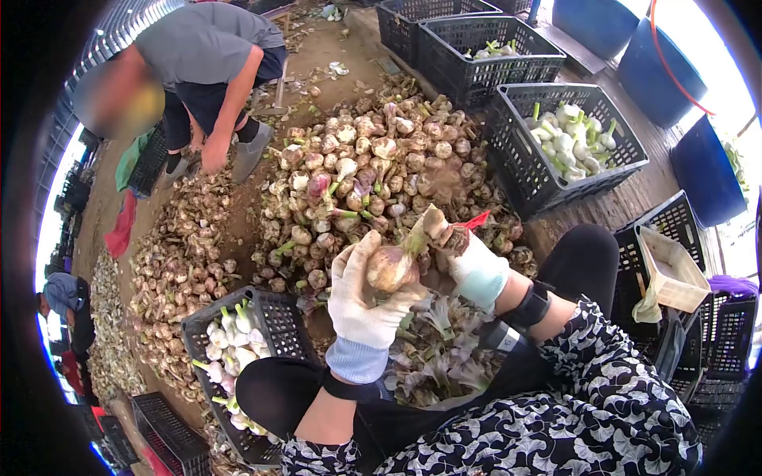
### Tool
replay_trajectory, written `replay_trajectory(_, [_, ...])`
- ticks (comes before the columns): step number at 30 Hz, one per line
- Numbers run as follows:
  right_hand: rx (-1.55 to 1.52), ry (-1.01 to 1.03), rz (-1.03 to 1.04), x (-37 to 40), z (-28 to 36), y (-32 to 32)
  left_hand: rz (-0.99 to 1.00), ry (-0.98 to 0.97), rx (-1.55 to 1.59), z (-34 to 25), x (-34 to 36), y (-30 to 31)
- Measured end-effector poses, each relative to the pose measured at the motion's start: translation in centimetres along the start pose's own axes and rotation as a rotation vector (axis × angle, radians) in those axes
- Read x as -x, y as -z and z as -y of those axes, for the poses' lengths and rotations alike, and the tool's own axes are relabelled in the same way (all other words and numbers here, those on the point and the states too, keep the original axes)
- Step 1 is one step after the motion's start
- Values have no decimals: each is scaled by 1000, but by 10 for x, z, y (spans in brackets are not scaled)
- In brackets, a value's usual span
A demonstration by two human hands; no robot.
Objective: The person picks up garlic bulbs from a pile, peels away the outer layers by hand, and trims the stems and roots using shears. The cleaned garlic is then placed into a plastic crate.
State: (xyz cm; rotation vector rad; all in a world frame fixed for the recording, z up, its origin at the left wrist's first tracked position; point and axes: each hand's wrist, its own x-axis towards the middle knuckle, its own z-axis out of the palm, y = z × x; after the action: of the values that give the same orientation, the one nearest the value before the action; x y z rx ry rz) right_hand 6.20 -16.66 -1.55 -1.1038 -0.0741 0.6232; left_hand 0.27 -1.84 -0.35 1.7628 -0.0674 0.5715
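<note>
Black-and-white patterned clothing (548, 412) is covering the wearer's lap and arms nearest the head camera, with dark knees spreading to both sides and leafy scraps (440, 353) lying between them. Above these scraps, the left hand (361, 293), in a pale glove with a blue-grey cuff, is cupping a garlic bulb (390, 268) from below and from its left side, thumb and fingers curving around it. Gloved likewise, the right hand (475, 274) is closing around something beside the bulb's stem (417, 236); a red tip (475, 220) is showing above the fingers, but what it belongs to is too hidden to tell. Held off the floor (369, 51), the bulb is appearing just before the near edge of a broad garlic pile (357, 151). Beside the left knee, a black crate (290, 321) is holding trimmed white bulbs, heaped mostly along its left side. Past the pile's right edge, another crate (532, 190) is carrying white bulbs with short green stems, and a further crate (492, 71) is standing behind its far edge. Blue tubs (659, 75) are lining the far right. Near the pile's far left corner, a person in a grey top (206, 40) is bending down, hands reaching low over more garlic (178, 270).
</note>
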Motion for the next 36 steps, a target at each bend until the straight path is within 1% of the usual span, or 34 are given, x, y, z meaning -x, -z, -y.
replay_trajectory(1, [92,-114,-38,5,13,-5,16,-83,-125,-1,-2,3])
replay_trajectory(2, [92,-115,-37,1,10,-1,15,-82,-125,-2,-2,4])
replay_trajectory(4, [249,172,82,-6,3,4,50,-170,-274,-3,-2,4])
replay_trajectory(8, [285,120,15,2,24,-6,62,-152,-297,1,-1,6])
replay_trajectory(10, [260,73,89,7,28,-7,52,-74,-170,0,-1,6])
replay_trajectory(11, [260,74,89,8,30,-8,53,-75,-171,-1,-1,7])
replay_trajectory(13, [331,127,111,8,32,-8,64,-162,-274,-5,-2,9])
replay_trajectory(14, [330,127,112,8,32,-7,64,-161,-275,-4,-1,9])
replay_trajectory(16, [299,98,143,10,33,-5,75,-97,-111,-2,0,8])
replay_trajectory(17, [299,98,144,9,31,-2,73,-97,-112,0,1,9])
replay_trajectory(19, [354,112,181,7,28,4,107,-8,53,4,0,12])
replay_trajectory(20, [354,112,182,8,29,4,106,-8,53,2,0,12])
replay_trajectory(22, [378,50,205,9,33,4,102,339,488,-6,0,15])
replay_trajectory(23, [377,50,206,8,34,5,122,404,688,-8,0,17])
replay_trajectory(24, [381,177,279,6,34,6,122,404,687,-7,-1,19])
replay_trajectory(25, [383,304,351,4,34,6,158,526,876,-5,-2,21])
replay_trajectory(26, [380,305,352,4,34,5,193,648,1065,-3,-3,22])
replay_trajectory(27, [357,313,356,4,34,4,227,640,1113,9,-2,20])
replay_trajectory(28, [334,321,361,4,34,2,226,641,1112,7,-3,19])
replay_trajectory(29, [384,331,304,-1,26,5,154,773,1062,3,-4,17])
replay_trajectory(30, [382,333,303,-4,21,6,82,903,1007,0,-5,14])
replay_trajectory(31, [528,362,253,-6,17,6,40,778,851,5,0,9])
replay_trajectory(32, [675,387,203,-8,13,6,37,777,851,9,3,4])
replay_trajectory(33, [789,520,125,-9,10,6,7,591,503,13,5,-1])
replay_trajectory(34, [788,518,126,-9,11,5,-20,400,158,20,7,-4])
replay_trajectory(35, [888,627,166,-7,14,4,45,333,87,28,1,1])
replay_trajectory(36, [988,737,206,-5,19,3,46,334,86,30,3,8])
